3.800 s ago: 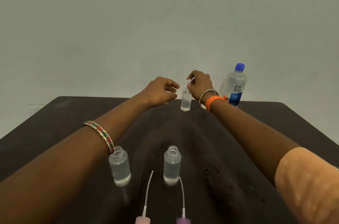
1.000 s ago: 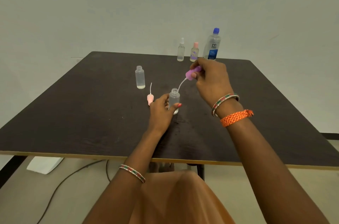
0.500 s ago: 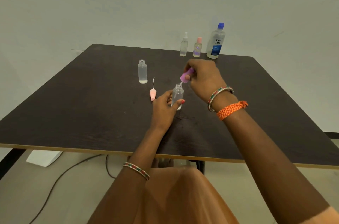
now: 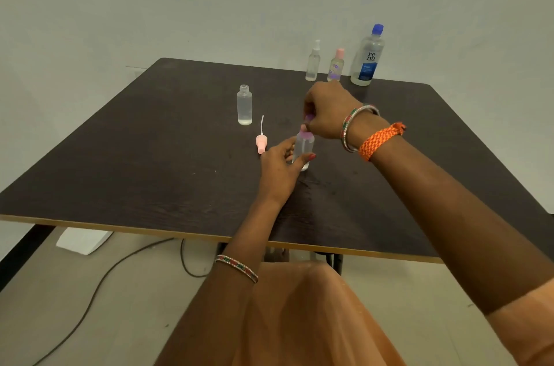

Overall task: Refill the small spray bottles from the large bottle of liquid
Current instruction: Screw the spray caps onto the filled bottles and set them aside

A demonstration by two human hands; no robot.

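- Step in hand, as judged: recapping. Left hand grasps a small clear bottle standing on the bench, fingers curled round its lower body.
- Right hand, at 12 o'clock just above that bottle, pinches a purple spray head seated at the bottle's neck; fingers clenched on the head.
- Second small bottle stands uncapped at about 10 o'clock from the held one, apart from it. Its likely cap, a pink spray head with dip tube, lies flat on the bench between the two bottles, near the left hand.
- Large bottle, blue cap on, stands at the far bench edge, roughly 1 o'clock from the hands, well apart. Beside it on its 9 o'clock side: a pink-capped bottle and a clear capped spray bottle.
- Next move, as judged: twist the purple head down tight while the left hand keeps the bottle from turning, then fit the pink head on the open bottle.
- Hard to make out: whether the purple head's thread is engaged or merely resting; right fingertips hide the join. Liquid levels in the clear bottles cannot be read reliably. Dip tube inside the held bottle faint.
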